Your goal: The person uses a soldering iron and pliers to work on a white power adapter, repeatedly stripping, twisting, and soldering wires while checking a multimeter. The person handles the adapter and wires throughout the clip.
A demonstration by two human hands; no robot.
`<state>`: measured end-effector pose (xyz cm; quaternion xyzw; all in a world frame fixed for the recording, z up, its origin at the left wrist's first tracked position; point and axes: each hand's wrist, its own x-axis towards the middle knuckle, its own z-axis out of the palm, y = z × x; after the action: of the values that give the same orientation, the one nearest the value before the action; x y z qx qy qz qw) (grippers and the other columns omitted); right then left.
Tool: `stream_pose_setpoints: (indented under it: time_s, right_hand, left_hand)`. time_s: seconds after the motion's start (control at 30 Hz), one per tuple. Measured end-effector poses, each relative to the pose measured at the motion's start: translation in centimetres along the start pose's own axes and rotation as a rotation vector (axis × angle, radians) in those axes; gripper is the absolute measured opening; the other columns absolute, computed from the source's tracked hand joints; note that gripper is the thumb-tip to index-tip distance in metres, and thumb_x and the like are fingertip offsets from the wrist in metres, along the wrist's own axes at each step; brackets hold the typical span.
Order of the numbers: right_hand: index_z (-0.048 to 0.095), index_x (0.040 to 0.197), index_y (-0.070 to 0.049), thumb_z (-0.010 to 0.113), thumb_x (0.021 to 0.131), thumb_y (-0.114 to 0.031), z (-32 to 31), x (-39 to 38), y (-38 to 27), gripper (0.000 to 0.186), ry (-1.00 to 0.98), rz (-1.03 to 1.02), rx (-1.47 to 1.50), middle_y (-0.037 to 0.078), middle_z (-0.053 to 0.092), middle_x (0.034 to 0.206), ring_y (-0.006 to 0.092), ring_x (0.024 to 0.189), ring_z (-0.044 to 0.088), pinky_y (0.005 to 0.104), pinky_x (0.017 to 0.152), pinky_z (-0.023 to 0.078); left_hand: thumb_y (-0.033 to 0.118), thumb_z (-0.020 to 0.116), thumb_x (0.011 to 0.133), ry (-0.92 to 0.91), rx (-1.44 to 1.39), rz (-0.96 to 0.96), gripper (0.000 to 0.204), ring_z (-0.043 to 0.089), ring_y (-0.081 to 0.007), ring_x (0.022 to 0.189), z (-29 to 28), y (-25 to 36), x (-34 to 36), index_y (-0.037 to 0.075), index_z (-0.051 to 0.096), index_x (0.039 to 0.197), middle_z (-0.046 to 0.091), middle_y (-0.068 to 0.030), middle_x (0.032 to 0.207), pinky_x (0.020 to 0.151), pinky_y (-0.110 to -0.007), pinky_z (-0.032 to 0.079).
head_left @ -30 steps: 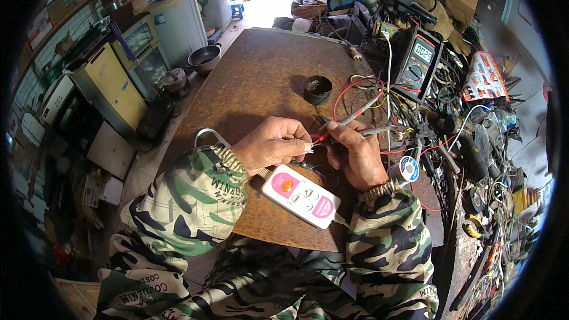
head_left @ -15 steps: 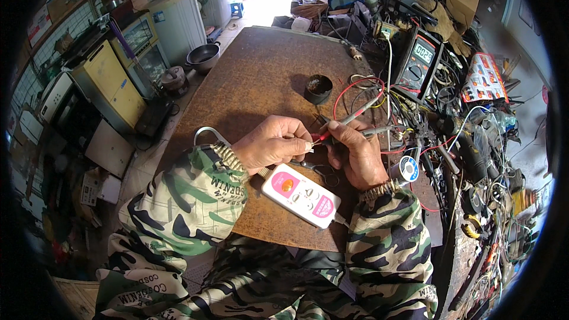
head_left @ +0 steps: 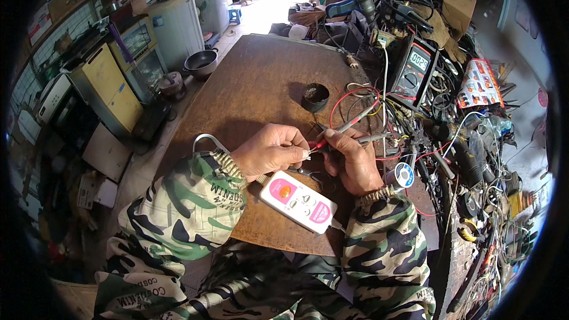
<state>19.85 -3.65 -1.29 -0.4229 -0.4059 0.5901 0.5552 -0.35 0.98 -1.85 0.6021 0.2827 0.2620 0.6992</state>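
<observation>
My right hand (head_left: 357, 163) is closed on a pair of multimeter probes, a red-tipped one (head_left: 358, 120) and a dark grey one (head_left: 374, 137). Their tips point toward my left hand (head_left: 269, 151), whose thumb and fingers pinch a small pale piece with thin leads (head_left: 306, 154); its kind is too small to make out. The red tip meets or nearly meets the leads. Below both hands lies a white and pink power strip (head_left: 314, 220) with an orange switch. The multimeter (head_left: 410, 80) stands upright at the right, its display lit.
A dark round tin (head_left: 315, 98) sits on the brown table (head_left: 249, 83) beyond my hands. A solder spool (head_left: 405, 176) is beside my right wrist. Tangled cables and tools (head_left: 468, 160) crowd the right side. A dark-handled tool (head_left: 308, 173) lies partly under my hands.
The whole view has shifted slightly. Both hands keep their hold, with the probes and the pinched piece close together in nearly the same pose.
</observation>
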Motion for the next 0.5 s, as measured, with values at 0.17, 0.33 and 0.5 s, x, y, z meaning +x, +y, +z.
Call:
stream_pose_setpoints:
  time_s: [0.17,0.33,0.5]
  right_hand:
    - [0.061,0.079,0.000,0.064,0.089,-0.018,0.6,0.2,0.0,0.021,-0.011,0.014,0.008,0.007,0.055,0.061,0.0147,0.043,0.047,0.0269,0.039,0.035]
    - [0.060,0.077,-0.001,0.062,0.089,-0.017,0.8,-0.1,-0.3,0.020,-0.017,0.009,0.019,0.005,0.054,0.060,0.0139,0.044,0.047,0.0273,0.040,0.034]
    - [0.061,0.079,-0.001,0.061,0.090,-0.018,-0.2,-0.4,-0.3,0.020,0.008,-0.022,-0.033,0.004,0.054,0.060,0.0125,0.045,0.046,0.0266,0.041,0.033]
  left_hand:
    - [0.014,0.065,0.089,0.033,0.017,-0.006,0.016,0.051,-0.0042,0.065,-0.1,0.4,-0.7,0.000,0.060,0.096,0.062,-0.0047,0.081,0.053,-0.018,0.037]
    - [0.013,0.066,0.089,0.039,0.022,0.002,0.016,0.052,-0.0051,0.068,0.1,0.3,-0.4,0.000,0.060,0.096,0.062,-0.0046,0.082,0.054,-0.019,0.039]
    - [0.013,0.065,0.089,-0.020,0.002,-0.018,0.015,0.045,-0.0017,0.058,0.4,0.1,0.6,0.001,0.060,0.095,0.061,-0.0041,0.080,0.049,-0.017,0.032]
